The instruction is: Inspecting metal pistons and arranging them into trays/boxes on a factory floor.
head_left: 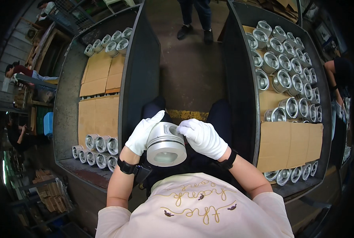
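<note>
A silvery metal piston is held in front of my lap, its flat crown with a shallow dish tilted toward me. My left hand, in a white glove, wraps round its left side, thumb stretched upward along the skirt. On the other side my gloved right hand has its fingers curled, with the fingertips against the round pin hole. Whether a fingertip reaches into the hole, or a small thing is pinched there, I cannot make out. Grooves ring the piston near its crown.
A dark metal bin on the left holds cardboard sheets and two groups of pistons. The right bin has many pistons in rows and cardboard. A person's legs stand ahead between the bins; other people are at both sides.
</note>
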`<state>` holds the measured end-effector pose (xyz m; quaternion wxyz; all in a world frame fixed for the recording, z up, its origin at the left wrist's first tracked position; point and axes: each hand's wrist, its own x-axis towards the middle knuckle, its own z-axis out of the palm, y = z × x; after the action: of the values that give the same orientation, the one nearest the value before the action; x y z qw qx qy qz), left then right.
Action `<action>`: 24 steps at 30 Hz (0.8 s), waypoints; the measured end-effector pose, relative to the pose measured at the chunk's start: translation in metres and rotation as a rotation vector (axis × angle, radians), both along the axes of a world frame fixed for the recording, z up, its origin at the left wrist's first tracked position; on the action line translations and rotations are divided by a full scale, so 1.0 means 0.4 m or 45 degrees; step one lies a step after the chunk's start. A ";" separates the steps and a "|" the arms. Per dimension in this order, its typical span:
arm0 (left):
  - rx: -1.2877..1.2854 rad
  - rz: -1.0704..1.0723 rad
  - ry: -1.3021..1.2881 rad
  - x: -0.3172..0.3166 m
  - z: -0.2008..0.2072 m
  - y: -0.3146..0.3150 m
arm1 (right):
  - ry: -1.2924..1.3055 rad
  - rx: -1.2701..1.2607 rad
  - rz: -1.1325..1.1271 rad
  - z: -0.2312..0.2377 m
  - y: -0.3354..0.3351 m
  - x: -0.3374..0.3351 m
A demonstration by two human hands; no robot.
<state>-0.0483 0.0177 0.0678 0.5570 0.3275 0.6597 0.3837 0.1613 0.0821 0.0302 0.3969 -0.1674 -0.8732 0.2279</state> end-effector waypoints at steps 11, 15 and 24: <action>0.360 -0.642 0.552 -0.046 -0.104 -0.002 | -0.172 0.074 0.023 -0.010 0.005 0.002; 0.004 -0.230 0.037 -0.015 -0.071 -0.002 | -0.130 -0.031 0.040 -0.029 0.008 -0.005; 0.000 0.281 -0.885 0.026 -0.129 0.002 | 0.268 -1.222 -0.599 -0.090 0.066 0.044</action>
<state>-0.0379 0.0186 0.0163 0.7032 0.1045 0.4625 0.5298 0.1790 0.1084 -0.0058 0.4014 -0.4970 -0.5655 0.5216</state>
